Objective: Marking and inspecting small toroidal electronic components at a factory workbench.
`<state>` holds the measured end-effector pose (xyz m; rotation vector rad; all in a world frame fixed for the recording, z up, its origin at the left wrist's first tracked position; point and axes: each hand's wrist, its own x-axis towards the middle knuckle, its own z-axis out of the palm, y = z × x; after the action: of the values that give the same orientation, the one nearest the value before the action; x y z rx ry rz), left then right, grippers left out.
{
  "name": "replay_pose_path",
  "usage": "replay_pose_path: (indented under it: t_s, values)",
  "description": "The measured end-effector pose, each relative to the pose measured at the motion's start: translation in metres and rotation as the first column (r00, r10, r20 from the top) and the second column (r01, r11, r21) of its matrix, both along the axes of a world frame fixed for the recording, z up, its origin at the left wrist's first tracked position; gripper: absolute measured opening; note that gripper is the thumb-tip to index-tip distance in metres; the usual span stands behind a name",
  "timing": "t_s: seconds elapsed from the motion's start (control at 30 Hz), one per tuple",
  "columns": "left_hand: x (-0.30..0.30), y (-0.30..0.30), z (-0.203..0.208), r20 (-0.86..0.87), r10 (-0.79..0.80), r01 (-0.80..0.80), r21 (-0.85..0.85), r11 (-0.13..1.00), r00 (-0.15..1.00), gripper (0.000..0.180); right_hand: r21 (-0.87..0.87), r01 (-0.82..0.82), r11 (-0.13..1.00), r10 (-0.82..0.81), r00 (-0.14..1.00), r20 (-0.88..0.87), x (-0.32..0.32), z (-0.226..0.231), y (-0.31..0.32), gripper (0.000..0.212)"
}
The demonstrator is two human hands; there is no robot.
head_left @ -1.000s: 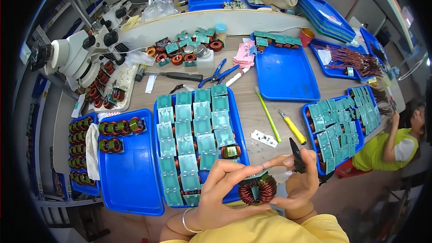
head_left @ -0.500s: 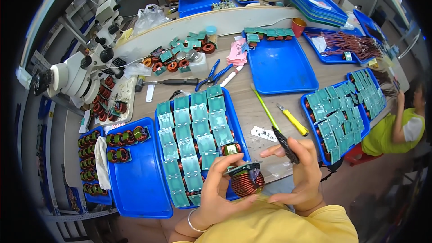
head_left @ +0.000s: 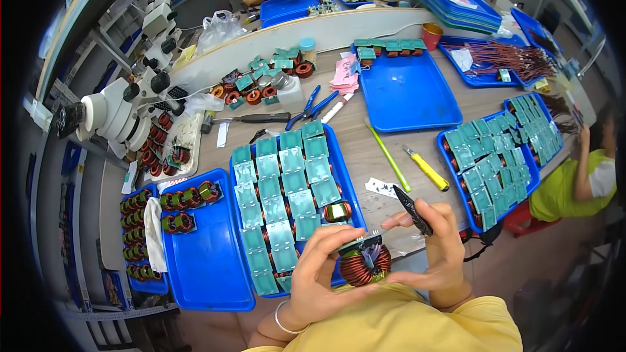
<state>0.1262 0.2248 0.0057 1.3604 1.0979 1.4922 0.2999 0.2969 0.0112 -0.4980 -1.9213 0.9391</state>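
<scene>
Between the thumb and fingers of my left hand is a copper-wound toroidal coil mounted on a small circuit board. The board is at the top, with pins pointing up, and purplish strands show at the coil's middle. My right hand grips a black, tapered tool with a wrinkled surface; its kind I cannot make out. The right thumb reaches to the coil's right side. Just beyond my hands, a blue tray holds rows of green-topped coil boards, with one yellow-banded coil showing its side.
To the left lies a blue tray with several coils. A yellow utility knife, a green stick, blue-handled pliers and a hammer lie on the table. Microscopes stand left. People sit across and at right.
The coil in my left hand has turned, so its centre and the board's pins show more. My right hand keeps the black tool. Across the table, the person now holds a thin white stick.
</scene>
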Motion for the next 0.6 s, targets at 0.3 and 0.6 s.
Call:
replay_pose_path:
  t_s: [0.3, 0.6]
  values:
    - [0.0021, 0.0038, 0.0015, 0.097, -0.051, 0.049, 0.029, 0.998, 0.994, 0.066, 0.034, 0.039, 0.999, -0.041, 0.998, 0.051, 0.0046, -0.0019, -0.0015, 0.091]
    - [-0.0033, 0.0061, -0.0075, 0.084, -0.046, 0.043, 0.045, 0.998, 0.995, 0.064, 0.120, 0.050, 0.992, -0.059, 0.996, 0.065, 0.0033, -0.0008, -0.0018, 0.089]
